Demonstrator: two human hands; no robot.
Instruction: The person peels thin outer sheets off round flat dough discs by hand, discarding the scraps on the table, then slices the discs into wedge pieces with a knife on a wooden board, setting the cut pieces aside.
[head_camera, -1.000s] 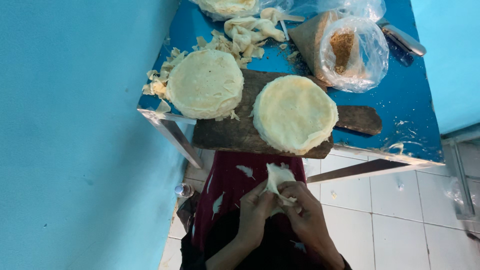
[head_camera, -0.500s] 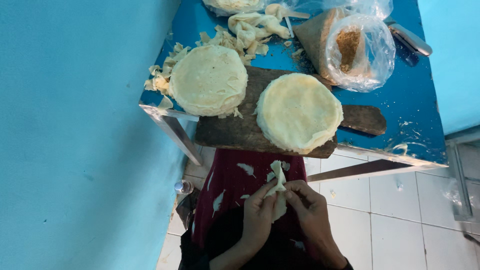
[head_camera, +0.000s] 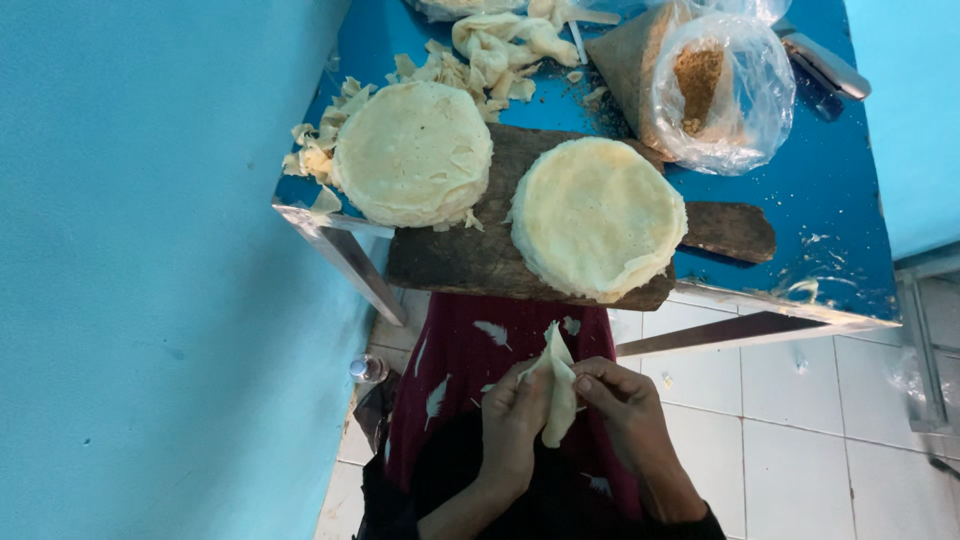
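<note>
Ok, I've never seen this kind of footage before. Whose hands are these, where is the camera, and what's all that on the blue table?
There is no machine here: these are a person's two bare hands, filmed by a camera worn on that person's head and looking straight down. The left hand and the right hand are held over the lap and together pinch one thin, pale folded sheet of dough. Above them is a blue table. A dark wooden board lies on it and carries one round stack of thin wrappers; a second stack sits partly on the board to the left. Dough scraps lie behind, beside a clear plastic bag with something brown inside.
</note>
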